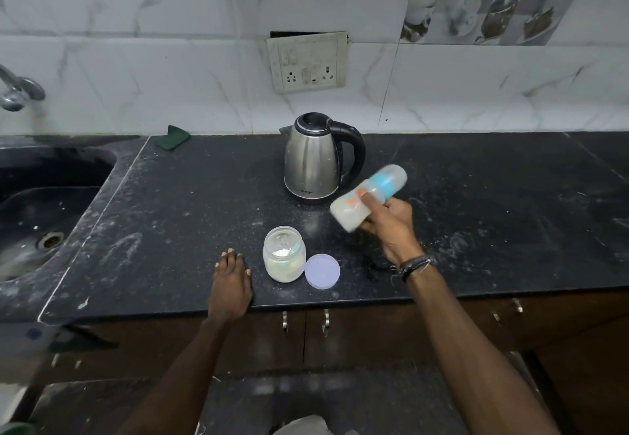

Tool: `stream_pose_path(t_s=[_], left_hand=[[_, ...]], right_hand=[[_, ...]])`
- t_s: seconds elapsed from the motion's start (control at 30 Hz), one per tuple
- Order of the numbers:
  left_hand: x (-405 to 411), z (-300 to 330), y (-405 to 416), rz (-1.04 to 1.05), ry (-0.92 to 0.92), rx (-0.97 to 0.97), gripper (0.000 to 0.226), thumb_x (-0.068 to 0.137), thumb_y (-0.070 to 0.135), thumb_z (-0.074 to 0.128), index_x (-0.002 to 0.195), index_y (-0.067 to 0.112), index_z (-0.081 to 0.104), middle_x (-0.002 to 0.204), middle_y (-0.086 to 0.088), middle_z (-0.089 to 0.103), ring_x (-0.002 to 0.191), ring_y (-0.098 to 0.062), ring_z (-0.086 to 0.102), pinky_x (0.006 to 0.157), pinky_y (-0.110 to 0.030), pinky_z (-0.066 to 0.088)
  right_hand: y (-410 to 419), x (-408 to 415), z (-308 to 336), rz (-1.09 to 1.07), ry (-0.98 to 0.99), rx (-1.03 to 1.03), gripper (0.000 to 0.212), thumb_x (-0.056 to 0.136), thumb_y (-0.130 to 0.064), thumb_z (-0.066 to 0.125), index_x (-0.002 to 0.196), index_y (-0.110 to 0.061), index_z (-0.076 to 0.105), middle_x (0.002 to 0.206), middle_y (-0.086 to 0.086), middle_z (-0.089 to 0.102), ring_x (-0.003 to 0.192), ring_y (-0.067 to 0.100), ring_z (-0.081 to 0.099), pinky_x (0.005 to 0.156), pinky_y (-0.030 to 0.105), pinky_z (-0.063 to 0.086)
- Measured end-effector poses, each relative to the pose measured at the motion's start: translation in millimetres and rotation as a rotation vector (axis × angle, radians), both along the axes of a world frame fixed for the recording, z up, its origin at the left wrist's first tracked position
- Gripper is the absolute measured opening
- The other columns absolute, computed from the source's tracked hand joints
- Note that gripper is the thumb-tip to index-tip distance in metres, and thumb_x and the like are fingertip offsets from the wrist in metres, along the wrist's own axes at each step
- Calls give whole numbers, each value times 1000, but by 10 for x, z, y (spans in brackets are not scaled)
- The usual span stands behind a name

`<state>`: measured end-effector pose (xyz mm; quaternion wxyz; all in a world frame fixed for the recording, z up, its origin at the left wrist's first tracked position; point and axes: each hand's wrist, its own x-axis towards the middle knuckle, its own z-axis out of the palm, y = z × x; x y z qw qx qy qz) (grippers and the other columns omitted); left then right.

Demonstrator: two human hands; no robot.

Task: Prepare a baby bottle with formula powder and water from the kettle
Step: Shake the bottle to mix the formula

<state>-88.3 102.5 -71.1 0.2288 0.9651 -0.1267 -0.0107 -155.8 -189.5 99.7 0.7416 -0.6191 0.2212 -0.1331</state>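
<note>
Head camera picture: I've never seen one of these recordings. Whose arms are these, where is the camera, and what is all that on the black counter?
There is no machine here. A person wears a wide-angle camera on the head, so you look down along their own two bare arms.

The right hand grips a capped baby bottle, tilted in the air above the counter with milky liquid inside; it is blurred, probably from shaking. The left hand holds nothing and lies flat on the black countertop near its front edge.

On the counter stand a steel electric kettle at the back and an open jar of white formula powder in front, with what looks like a scoop inside. The jar's round lid lies just to its right. A sink is at the left, with a green cloth by the wall.
</note>
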Motion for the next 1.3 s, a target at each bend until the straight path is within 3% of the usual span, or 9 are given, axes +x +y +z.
stream_pose_path(t_s=[0.1, 0.2, 0.43, 0.73, 0.9, 1.0, 1.1, 1.2, 1.3], left_hand=[[10, 15, 2, -5, -6, 6, 46, 102, 16, 40, 144, -5, 39, 156, -25, 28, 148, -38, 21, 123, -46, 15], [3, 11, -5, -1, -6, 4, 46, 102, 15, 40, 143, -6, 39, 156, -26, 29, 148, -39, 21, 123, -46, 15], [15, 19, -17, -1, -3, 18, 47, 102, 16, 39, 144, -5, 38, 156, -25, 28, 148, -38, 21, 123, -46, 15], [3, 0, -4, -1, 9, 20, 46, 102, 16, 40, 144, -5, 38, 156, -25, 28, 148, -39, 21, 123, -47, 15], [13, 12, -9, 1, -2, 20, 47, 102, 16, 39, 144, -5, 38, 157, -25, 27, 148, -38, 20, 123, -47, 14], [-2, 12, -3, 1, 5, 24, 47, 103, 16, 39, 144, -5, 37, 157, -25, 27, 148, -38, 20, 123, -46, 14], [10, 24, -8, -4, -14, 25, 46, 102, 15, 40, 143, -6, 39, 156, -26, 28, 148, -39, 22, 123, -47, 15], [-12, 25, -11, 1, -8, 31, 45, 102, 14, 41, 142, -6, 41, 155, -26, 30, 147, -39, 23, 122, -47, 16], [4, 40, -11, -5, -21, 33, 45, 102, 15, 39, 143, -5, 40, 156, -25, 29, 147, -38, 22, 123, -46, 15]], right_hand=[[5, -32, 15, 184, 57, -87, 28, 74, -20, 84, 97, -9, 72, 96, 9, 77, 86, 19, 75, 66, 28, 60], [-34, -29, -36, 108, -43, -128, 31, 84, -23, 73, 107, -4, 66, 104, 14, 75, 93, 25, 73, 77, 41, 62], [-74, -3, 18, 70, 50, -53, 46, 70, -28, 85, 105, -3, 69, 98, 12, 77, 88, 22, 75, 67, 33, 61], [-71, 29, 56, 109, 154, -267, 42, 61, -33, 93, 93, -14, 74, 91, 2, 77, 84, 15, 74, 69, 27, 59], [-56, 19, 50, 137, 147, -259, 42, 64, -30, 90, 97, -10, 73, 99, 12, 76, 89, 22, 75, 79, 40, 62], [-54, 16, 63, 157, 222, -309, 44, 61, -34, 92, 95, -15, 74, 94, 2, 76, 82, 11, 73, 73, 31, 60], [-59, 38, -2, 153, 158, -319, 34, 69, -23, 88, 96, -9, 72, 103, 16, 75, 86, 19, 75, 70, 33, 62], [-76, 32, 17, 134, 244, -362, 46, 60, -37, 92, 95, -14, 73, 92, 2, 75, 82, 13, 72, 71, 31, 59], [-73, 22, -14, 195, 165, -377, 42, 64, -28, 91, 96, -9, 72, 100, 12, 76, 89, 23, 74, 69, 31, 61]])
